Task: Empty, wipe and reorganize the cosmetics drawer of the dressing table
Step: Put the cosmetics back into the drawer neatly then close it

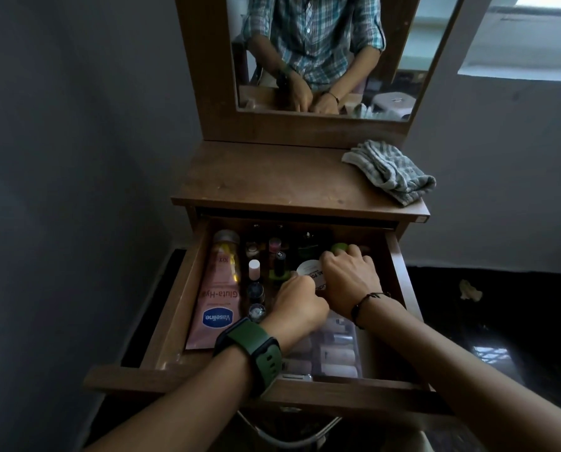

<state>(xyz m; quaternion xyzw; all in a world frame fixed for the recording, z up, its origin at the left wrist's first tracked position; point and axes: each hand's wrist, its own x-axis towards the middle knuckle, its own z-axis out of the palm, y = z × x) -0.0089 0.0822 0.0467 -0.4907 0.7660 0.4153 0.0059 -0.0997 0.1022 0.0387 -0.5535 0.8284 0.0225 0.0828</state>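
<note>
Drawer [174, 308] pulled right out and full, so the emptying looks barely begun; along its left wall lies the big pink Vaseline tube [218, 298], long axis running front to back, cap toward the back of the drawer, nothing on top of it. Just right of it a row of small nail-polish bottles [255, 282] stands upright and tightly packed. Next the left hand [297, 300], green-strapped watch [249, 350] on the wrist, knuckles up, fingers curled down among the bottles at mid-drawer; what they pinch, if anything, I cannot tell. Touching it on the right is the right hand [350, 275], thin black bracelet [368, 300] on the wrist, fingers curled over a round white-lidded jar [310, 269] and reaching on toward a green-capped item [339, 247] at the back; it seems to grip the jar, though the palm hides the contact. Under both wrists, by the front edge, a clear case of small bottles [334, 350] lies flat. The jar sits straight ahead of the hands, the right hand nearer, so I'd judge a straight lift up and back onto the dresser top [266, 177], which has bare wood across its left and middle. A folded checked cloth [391, 171] waits at its right rear corner for the wiping. Tight spots: the neighbouring bottles could topple
</note>
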